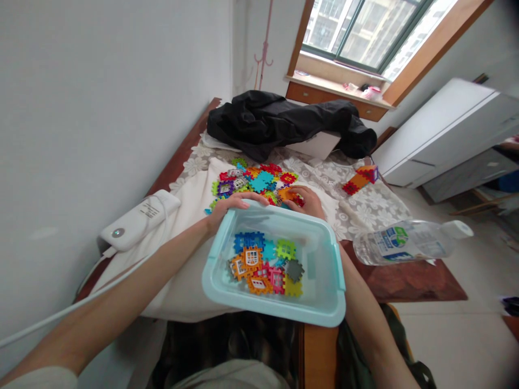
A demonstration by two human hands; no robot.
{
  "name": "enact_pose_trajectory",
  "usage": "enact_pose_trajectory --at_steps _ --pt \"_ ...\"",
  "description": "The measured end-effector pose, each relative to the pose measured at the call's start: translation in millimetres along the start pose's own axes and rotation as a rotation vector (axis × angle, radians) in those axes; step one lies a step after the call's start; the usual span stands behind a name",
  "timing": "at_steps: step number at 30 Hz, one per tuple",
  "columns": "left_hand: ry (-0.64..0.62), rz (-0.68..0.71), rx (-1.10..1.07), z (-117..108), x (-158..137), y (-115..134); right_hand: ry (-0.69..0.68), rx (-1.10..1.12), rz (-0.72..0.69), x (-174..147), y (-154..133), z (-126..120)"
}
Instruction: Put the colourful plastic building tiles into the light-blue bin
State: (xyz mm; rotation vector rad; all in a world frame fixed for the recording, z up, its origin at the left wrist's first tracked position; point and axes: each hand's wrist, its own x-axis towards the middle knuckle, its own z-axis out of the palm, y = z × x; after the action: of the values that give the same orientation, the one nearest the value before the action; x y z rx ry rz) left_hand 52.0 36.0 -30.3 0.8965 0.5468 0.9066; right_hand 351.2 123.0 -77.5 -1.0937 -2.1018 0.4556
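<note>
Lace-covered table [377, 208]: water bottle [405, 243] label blue-green, writing unreadable.

R hand [308, 202] partly hidden behind bin [324, 313] rim; grip unclear. Bottle [409, 241] label unreadable.

Bottle label [391, 241] (blue-green logo) — print too small, unreadable

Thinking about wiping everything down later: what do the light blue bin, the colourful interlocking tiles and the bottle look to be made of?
The bin looks like plastic: translucent walls under a glossy, moulded pale-blue rim. The tiles look like hard plastic: saturated colours, crisp toothed edges, a slight sheen. The bottle lying on its side seems to be thin clear plastic with a printed label and a white cap.
</note>
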Motion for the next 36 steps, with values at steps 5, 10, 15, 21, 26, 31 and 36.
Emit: enact_pose_trajectory --at_steps 5,10,15,21,26,31,36 --pt "-0.011 0.011 -0.019 -4 1 -3 0.196 0.376 0.207 1 -2 -2" --pt "-0.031 0.01 -0.034 -4 0 -4 0.202 0.831 0.157 -2 -21 -21" --pt "-0.008 0.01 0.007 -3 1 -3 -0.114 0.842 0.077 -11 -44 -39" --pt "-0.012 0.006 -0.001 -1 0 -1 -0.115 0.189 0.058 -3 -22 -17" --pt "-0.006 0.01 0.003 -1 0 -2 -0.219 -0.028 -0.055 1 1 2" --pt "0.005 0.014 0.015 -1 0 -2 -0.095 -0.03 0.022 0 -2 -4" --pt "0.006 0.031 0.02 1 0 -1 0.095 0.165 0.14 -3 -12 -12"
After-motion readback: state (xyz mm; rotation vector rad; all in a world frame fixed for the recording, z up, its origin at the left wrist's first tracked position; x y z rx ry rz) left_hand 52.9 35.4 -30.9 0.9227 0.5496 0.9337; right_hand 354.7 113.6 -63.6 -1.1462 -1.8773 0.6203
